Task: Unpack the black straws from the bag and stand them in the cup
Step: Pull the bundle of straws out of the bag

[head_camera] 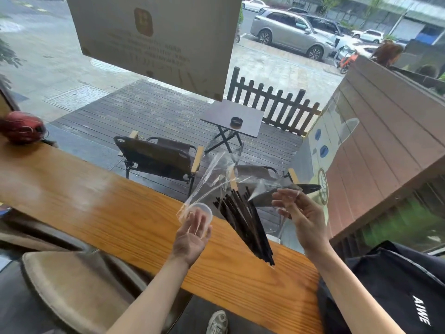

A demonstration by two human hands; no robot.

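Note:
A bundle of black straws leans slanted, its lower ends on the wooden counter and its upper ends fanned out inside a torn clear plastic bag. My left hand is palm up left of the straws, holding a clear plastic cup tilted toward me; a strip of the bag's film runs up from the cup. On the other side of the bundle, my right hand has loosely spread fingers and pinches the bag's torn film. Both hands are blurred.
The counter runs along a window onto a deck with chairs and a small table. A red helmet sits at the counter's far left. A black bag lies at the right, and a padded stool stands below left.

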